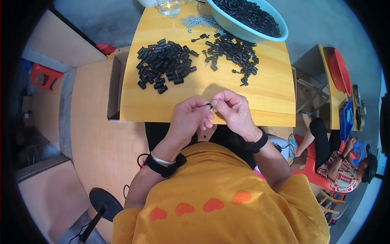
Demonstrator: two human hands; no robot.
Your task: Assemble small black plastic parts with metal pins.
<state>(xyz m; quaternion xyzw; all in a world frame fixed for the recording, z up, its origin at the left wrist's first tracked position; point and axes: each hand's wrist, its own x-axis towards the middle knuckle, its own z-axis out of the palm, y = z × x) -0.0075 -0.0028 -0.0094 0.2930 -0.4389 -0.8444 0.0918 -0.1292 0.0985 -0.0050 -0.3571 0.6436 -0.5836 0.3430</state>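
Near the front edge of the wooden table (260, 101), my left hand (191, 116) and my right hand (232, 110) meet fingertip to fingertip. Both are closed in a pinch on a small black plastic part (210, 105), which the fingers mostly cover. Beyond my left hand lies a heap of black barrel-shaped pieces (164, 61). A looser pile of smaller black pieces (237, 55), some with thin stems, lies beyond my right hand. Small silvery metal pieces, seemingly springs (199, 21), are scattered behind the piles.
A pale blue basin (282, 34) full of small black pieces stands at the far right of the table, beside a clear glass (168, 8). An open cardboard box (115, 89) adjoins the left edge. Another person (339, 173) sits on a red seat at the right.
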